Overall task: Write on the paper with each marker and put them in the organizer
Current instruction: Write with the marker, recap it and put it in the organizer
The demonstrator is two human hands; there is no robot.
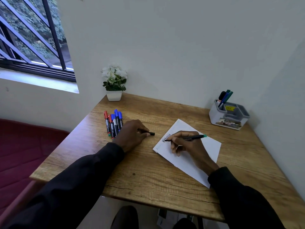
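The marker (189,138), black with a green end, lies slanted across the paper (210,147), its tip touching the sheet at the end of a short handwritten word near the paper's left edge. The right hand (187,146) rests on the paper and pinches the marker between thumb and fingers. Just left of the paper, the left hand (132,134) sits on the table (148,171) with its fingers curled around a black cap (152,134), which pokes out toward the sheet. Further left of the paper lies a bunch of red and blue pens (113,123). Beyond the paper's far right corner stands the grey organizer (228,117), a few pens upright in its back left compartment. A potted plant (114,83) stands well beyond the paper's left side.
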